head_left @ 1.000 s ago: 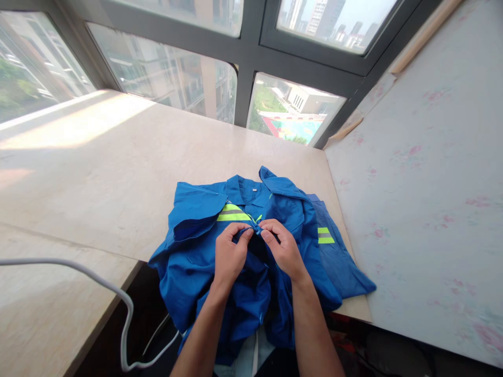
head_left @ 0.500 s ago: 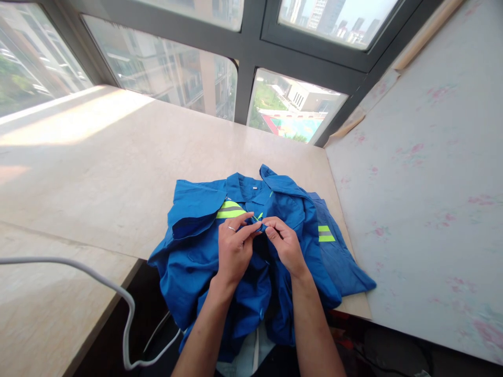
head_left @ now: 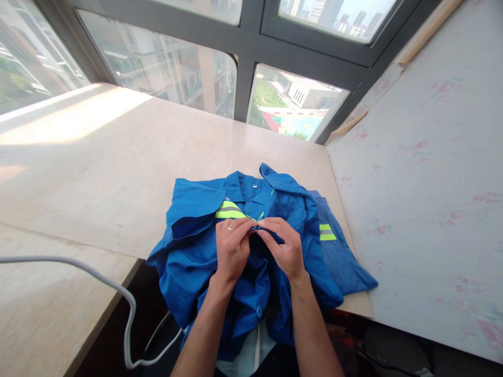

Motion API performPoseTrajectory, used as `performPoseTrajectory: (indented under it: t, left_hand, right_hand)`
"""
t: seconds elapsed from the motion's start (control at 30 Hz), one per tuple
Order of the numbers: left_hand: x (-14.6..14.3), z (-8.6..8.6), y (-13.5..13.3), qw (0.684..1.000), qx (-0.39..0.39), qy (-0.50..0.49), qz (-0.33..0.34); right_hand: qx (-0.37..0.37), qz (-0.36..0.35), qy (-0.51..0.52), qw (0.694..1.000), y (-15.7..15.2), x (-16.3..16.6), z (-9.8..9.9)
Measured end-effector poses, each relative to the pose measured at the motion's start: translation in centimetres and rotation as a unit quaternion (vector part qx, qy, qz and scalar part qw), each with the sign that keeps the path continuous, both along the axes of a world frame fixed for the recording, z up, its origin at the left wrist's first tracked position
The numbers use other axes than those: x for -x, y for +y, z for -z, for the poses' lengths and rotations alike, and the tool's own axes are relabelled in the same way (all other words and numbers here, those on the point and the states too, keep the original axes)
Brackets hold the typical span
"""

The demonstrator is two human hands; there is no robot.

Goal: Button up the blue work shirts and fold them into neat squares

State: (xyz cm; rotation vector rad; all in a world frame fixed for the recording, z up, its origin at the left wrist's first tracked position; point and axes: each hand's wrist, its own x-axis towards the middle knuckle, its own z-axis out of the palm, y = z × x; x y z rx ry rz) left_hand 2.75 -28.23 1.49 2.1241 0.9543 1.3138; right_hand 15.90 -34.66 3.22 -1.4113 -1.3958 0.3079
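The jacket [head_left: 192, 251] is held at its front by the left hand [head_left: 233, 248] and the right hand [head_left: 286, 251]. A small fold of blue cloth is pinched between the fingers [head_left: 244, 226] of both hands, whose tips are brought close together; the exact part gripped is mostly hidden by them. A ring [head_left: 230, 229] is worn on the left hand.

The jacket is spread around and beneath the fingers, its upper part supported by the worktop [head_left: 137, 157] and its lower part hung over the near edge. The collar [head_left: 247, 191], marked by a small label [head_left: 255, 186], is placed just beyond the fingers. A yellow and grey stripe [head_left: 228, 210] is seen just left of and beyond them, and a button [head_left: 259, 311] is shown below them, nearer the body.

To the right of the fingers, a second garment [head_left: 341, 264] is partly covered by the jacket. Farther right, a flowered wall [head_left: 424, 209] is seen. A cable [head_left: 129, 314] is looped well to the left, and a window [head_left: 157, 63] is set far beyond the fingers.
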Motion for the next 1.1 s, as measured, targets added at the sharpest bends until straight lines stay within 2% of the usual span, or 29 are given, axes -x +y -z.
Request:
performPoseTrajectory:
  t: [0.1,0.23,0.4,0.53,0.63,0.73,0.83,0.9,0.97,1.03,1.1]
  left_hand:
    - [0.1,-0.2,0.0,0.999,0.037,-0.015,0.005]
    - [0.3,-0.8,0.0,0.99,0.117,-0.076,-0.012]
    - [1.0,-1.2,0.1,0.967,0.199,-0.128,-0.094]
    - [1.9,-1.1,0.9,0.941,0.227,-0.183,-0.169]
    - [2.4,-1.0,1.4,0.952,0.238,-0.11,-0.158]
    - [2.3,-0.7,1.3,0.967,0.22,0.084,-0.095]
    - [1.7,0.0,1.0,0.951,0.187,0.241,-0.05]
    - [1.2,0.4,0.8,0.938,0.173,0.298,-0.041]
    - [1.0,0.6,0.8,0.931,0.161,0.327,-0.035]
    - [1.1,0.5,0.8,0.925,0.153,0.348,-0.026]
    - [1.2,0.4,0.9,0.921,0.155,0.357,-0.027]
  right_hand:
    - [-0.007,0.022,-0.019,1.0,0.0,-0.2,-0.1]
    - [0.009,0.096,0.0,0.995,0.0,-0.4,0.2]
    - [0.011,0.183,0.081,0.98,-0.2,-0.6,0.7]
    - [-0.017,0.242,0.165,0.956,-0.4,-1.1,1.1]
    - [-0.017,0.253,0.202,0.946,-0.7,-1.5,1.1]
    - [0.035,0.212,0.182,0.959,-0.9,-1.7,0.1]
    - [0.057,0.142,0.045,0.987,-0.8,-1.3,-2.2]
    - [0.042,0.067,-0.058,0.995,-0.5,-0.6,-3.8]
    - [0.041,-0.04,-0.134,0.989,0.2,0.5,-4.9]
    - [0.065,-0.123,-0.2,0.97,1.2,1.6,-5.3]
    - [0.113,-0.135,-0.27,0.947,2.6,2.6,-5.0]
